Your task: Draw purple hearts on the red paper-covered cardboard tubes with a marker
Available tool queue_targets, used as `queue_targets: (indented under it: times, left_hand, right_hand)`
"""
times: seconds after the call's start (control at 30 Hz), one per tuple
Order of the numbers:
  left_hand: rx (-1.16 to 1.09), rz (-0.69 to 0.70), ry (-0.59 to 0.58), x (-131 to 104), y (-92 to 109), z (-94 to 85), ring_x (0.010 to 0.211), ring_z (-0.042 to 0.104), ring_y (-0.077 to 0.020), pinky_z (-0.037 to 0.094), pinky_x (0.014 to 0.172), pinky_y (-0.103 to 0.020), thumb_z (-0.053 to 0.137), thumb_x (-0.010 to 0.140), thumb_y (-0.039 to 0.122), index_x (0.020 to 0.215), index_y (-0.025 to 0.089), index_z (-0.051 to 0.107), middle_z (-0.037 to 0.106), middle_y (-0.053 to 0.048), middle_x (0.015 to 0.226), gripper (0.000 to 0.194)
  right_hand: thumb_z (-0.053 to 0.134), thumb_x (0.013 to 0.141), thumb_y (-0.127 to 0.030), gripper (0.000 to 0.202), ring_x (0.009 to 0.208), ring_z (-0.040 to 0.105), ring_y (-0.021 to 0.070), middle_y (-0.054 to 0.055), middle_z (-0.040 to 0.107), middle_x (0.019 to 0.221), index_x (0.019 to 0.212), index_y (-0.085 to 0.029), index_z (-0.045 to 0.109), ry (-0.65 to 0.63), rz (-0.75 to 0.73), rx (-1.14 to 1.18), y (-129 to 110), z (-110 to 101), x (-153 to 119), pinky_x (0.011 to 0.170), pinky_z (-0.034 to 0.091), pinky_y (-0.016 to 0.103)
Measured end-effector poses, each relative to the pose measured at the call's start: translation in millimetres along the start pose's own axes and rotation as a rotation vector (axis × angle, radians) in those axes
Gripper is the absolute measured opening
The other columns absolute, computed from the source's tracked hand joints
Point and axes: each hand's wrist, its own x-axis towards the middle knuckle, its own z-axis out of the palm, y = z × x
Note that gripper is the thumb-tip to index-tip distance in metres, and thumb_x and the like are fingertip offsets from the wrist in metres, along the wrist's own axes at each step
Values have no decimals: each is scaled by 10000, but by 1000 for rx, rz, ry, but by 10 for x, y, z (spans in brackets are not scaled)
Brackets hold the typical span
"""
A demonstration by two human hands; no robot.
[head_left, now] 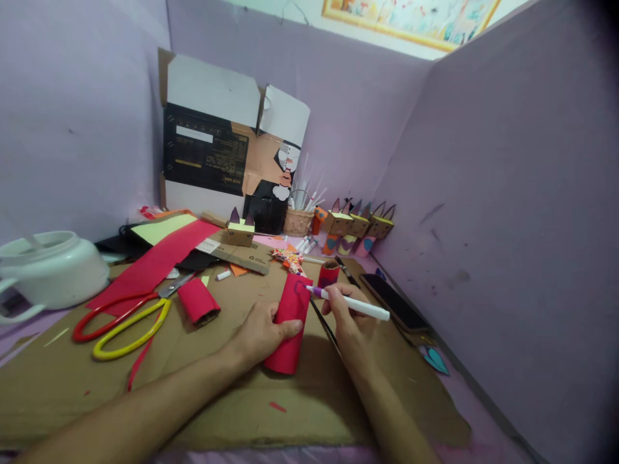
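Note:
A long red paper-covered tube (pixel 289 348) lies on the cardboard sheet (pixel 232 406), with my left hand (pixel 264 328) closed round its left side and the thumb on top. My right hand (pixel 349 316) grips a white marker (pixel 367 307) with a purple end; its tip touches the tube near the far end, at a dark curved line. Just beyond my right hand stands a short red tube (pixel 329 273) with a dark mark. Another short red roll (pixel 198 301) rests left of my left hand.
Scissors (pixel 130 322) and a white pot (pixel 53 270) are at the left. A phone (pixel 394 301) lies right. Behind are a basket of markers (pixel 298 221), eared cardboard figures (pixel 358 225) and a standing opened box (pixel 207 148).

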Motion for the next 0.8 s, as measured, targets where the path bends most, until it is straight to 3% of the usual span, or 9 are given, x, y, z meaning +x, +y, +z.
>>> queue_targets:
  times: [0.43, 0.8]
  left_hand:
    - [-1, 14, 11, 0, -12, -1, 498, 404, -98, 313, 494, -223, 618, 587, 343, 637, 163, 485, 472, 50, 533, 229]
    - [35, 35, 1, 4, -22, -16, 513, 406, -104, 303, 490, -222, 607, 607, 363, 652, 159, 487, 473, 44, 550, 241]
  right_hand:
    - [545, 818, -334, 187, 500, 513, 112, -18, 561, 559, 757, -165, 599, -45, -26, -21, 122, 25, -3, 471, 398, 222]
    - [533, 836, -316, 184, 502, 491, 105, -25, 541, 556, 740, -169, 587, -109, -55, -33, 92, 22, -13, 479, 376, 218]
